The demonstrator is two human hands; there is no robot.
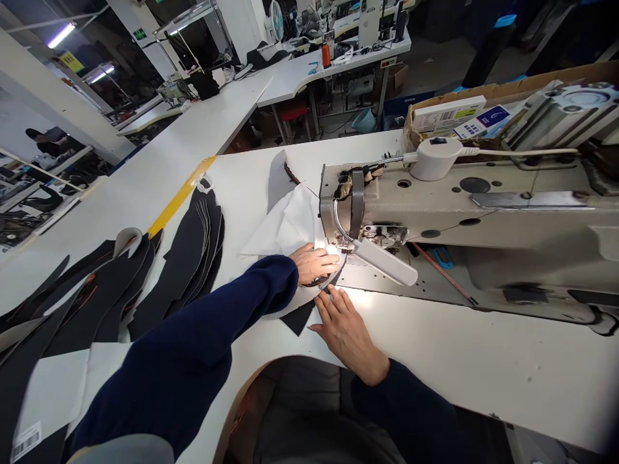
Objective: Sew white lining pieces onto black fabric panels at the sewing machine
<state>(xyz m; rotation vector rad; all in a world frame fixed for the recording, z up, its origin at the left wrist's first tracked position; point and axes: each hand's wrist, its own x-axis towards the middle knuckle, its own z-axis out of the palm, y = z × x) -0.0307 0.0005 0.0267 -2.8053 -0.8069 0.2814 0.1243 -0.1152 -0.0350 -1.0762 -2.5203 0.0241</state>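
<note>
My left hand (315,263) lies flat with fingers stretched out on a white and black fabric piece (290,225), pressing it down beside the needle area of the sewing machine (435,206). Just below it, my right hand (347,328) rests flat on the table with fingers extended, its fingertips on the black edge of the same piece (297,319). A small lamp on a flexible neck (384,261) lights the spot under the machine head. Both arms wear dark blue sleeves.
Stacks of black cut fabric pieces (191,258) lie to the left, with more (72,303) further left. A cardboard box (464,109) stands behind the machine. A yellow strip (181,193) marks the table seam. Other work tables and a distant person (46,138) are behind.
</note>
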